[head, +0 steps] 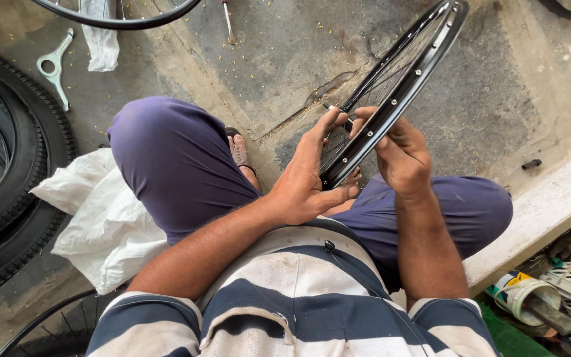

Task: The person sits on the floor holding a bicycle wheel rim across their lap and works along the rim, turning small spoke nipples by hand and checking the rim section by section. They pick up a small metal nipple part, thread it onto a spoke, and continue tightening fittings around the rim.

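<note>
Resting between the seated person's knees, a black bicycle rim (398,99) leans away toward the concrete floor (484,86). Left hand (308,178) clasps its lower edge, fingers over the spokes (381,79); right hand (398,155) pinches the rim's outer wall. Nearby: tyre (14,178), white sacking (100,218), flat wrench (54,66).

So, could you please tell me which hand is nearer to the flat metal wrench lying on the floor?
Left. The left hand sits on the rim's wrench side; the right hand is beyond it.
</note>
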{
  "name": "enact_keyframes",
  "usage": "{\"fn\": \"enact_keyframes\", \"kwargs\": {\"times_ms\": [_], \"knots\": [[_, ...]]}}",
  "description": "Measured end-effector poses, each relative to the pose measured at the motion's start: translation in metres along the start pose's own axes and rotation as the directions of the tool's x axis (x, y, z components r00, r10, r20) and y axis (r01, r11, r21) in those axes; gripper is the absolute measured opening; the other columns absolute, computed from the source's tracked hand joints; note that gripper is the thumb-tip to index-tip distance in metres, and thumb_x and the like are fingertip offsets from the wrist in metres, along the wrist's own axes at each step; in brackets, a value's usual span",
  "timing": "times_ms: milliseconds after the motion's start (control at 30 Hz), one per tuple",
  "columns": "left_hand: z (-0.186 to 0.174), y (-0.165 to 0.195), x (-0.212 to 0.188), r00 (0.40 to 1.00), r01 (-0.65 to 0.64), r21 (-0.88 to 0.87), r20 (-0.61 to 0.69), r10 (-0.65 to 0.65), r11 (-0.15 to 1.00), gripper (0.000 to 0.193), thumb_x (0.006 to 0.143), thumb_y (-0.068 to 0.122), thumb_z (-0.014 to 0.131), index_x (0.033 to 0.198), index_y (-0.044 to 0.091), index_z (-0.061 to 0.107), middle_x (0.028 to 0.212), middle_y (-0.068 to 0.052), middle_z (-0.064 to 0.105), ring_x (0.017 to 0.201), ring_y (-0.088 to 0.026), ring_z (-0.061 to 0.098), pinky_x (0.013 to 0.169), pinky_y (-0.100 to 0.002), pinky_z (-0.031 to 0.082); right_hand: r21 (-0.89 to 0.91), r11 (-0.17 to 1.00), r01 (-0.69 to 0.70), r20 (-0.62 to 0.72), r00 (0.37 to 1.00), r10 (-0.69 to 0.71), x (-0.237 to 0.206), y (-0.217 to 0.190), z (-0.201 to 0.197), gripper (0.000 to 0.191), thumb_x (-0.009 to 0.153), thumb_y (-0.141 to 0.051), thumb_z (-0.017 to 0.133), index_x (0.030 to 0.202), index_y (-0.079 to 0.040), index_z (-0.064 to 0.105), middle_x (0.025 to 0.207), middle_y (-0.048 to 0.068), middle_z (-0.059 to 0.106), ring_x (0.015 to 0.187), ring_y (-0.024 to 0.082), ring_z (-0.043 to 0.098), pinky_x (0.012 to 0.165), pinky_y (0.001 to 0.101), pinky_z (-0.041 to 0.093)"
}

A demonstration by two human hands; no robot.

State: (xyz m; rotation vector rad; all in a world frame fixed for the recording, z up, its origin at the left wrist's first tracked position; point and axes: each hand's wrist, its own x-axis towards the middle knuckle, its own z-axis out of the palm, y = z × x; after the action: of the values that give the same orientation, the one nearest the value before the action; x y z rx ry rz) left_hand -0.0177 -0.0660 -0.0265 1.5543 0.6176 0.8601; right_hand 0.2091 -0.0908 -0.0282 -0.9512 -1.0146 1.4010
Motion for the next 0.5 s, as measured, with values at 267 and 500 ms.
{"fn": "enact_keyframes", "kwargs": {"times_ms": [267,500], "knots": [[0.002,0.001,-0.001,1.000,0.000,0.004,0.006,0.000,1.000,0.111,0.089,0.021,0.084,0.168,0.003,0.008,0.166,-0.020,0.035,0.154,-0.034,0.040,0.131,-0.046,0.031,-0.644,0.723,0.249,0.049,0.957,-0.286,0.009,-0.008,0.005,0.022,0.102,-0.013,0.074,0.117,0.000,0.064,0.112,0.012,0.070,0.105,0.021,0.069,0.091,0.0353,0.059],[0.000,0.003,0.002,1.000,-0.001,-0.003,-0.006,0.001,1.000,0.111,0.087,0.022,0.085,0.166,0.002,0.010,0.164,-0.020,0.037,0.154,-0.035,0.040,0.129,-0.045,0.033,-0.976,0.006,0.218,0.124,0.574,-0.809,0.016,0.021,0.033,0.035,0.090,-0.035,0.077,0.086,-0.008,0.054,0.087,0.006,0.061,0.081,0.020,0.055,0.078,0.0431,0.044]]}}
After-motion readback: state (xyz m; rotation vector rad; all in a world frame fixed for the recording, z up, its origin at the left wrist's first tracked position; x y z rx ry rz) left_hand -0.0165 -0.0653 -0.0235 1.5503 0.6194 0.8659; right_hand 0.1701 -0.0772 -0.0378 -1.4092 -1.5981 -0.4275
